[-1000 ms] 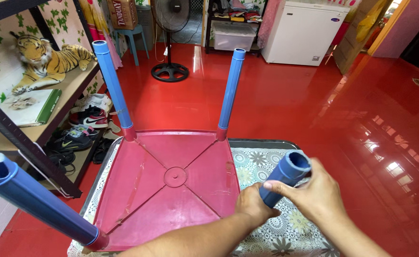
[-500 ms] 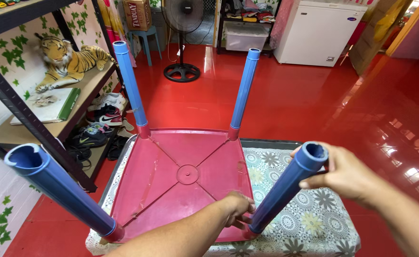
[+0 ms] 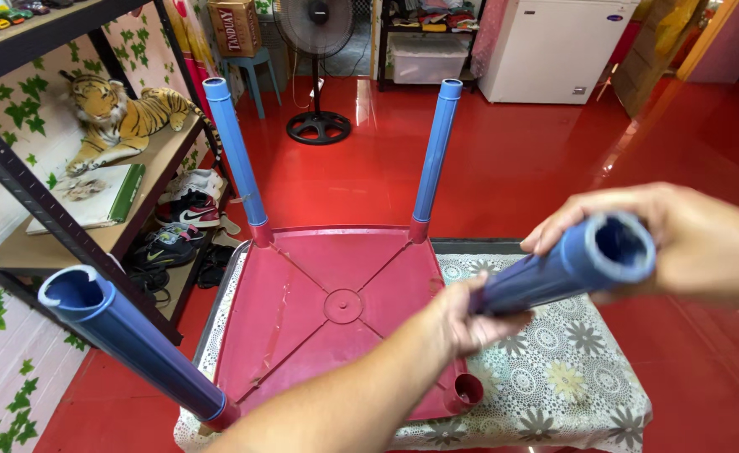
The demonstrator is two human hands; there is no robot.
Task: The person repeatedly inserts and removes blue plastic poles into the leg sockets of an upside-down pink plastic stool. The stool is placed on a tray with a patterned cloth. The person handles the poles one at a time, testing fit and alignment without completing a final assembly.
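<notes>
A red plastic table (image 3: 319, 285) lies upside down on a lace-covered surface (image 3: 554, 361). Three blue tubular legs stand in its corners: far left (image 3: 233, 151), far right (image 3: 435, 151) and near left (image 3: 126, 335). The fourth blue leg (image 3: 566, 268) is free of the table and held nearly level above it. My left hand (image 3: 462, 315) grips its lower end. My right hand (image 3: 671, 239) wraps its open upper end. The empty red socket (image 3: 467, 391) at the near right corner shows below my left hand.
A dark metal shelf (image 3: 42, 193) on the left holds a plush tiger (image 3: 117, 117), a green book and shoes beneath. A standing fan (image 3: 317, 75), a blue stool, a cardboard box and a white freezer (image 3: 554, 46) stand at the back on the glossy red floor.
The fourth leg stood in the near right socket half a second ago; it is now out of the socket and tipped nearly level, with my left hand moved up onto its lower end.
</notes>
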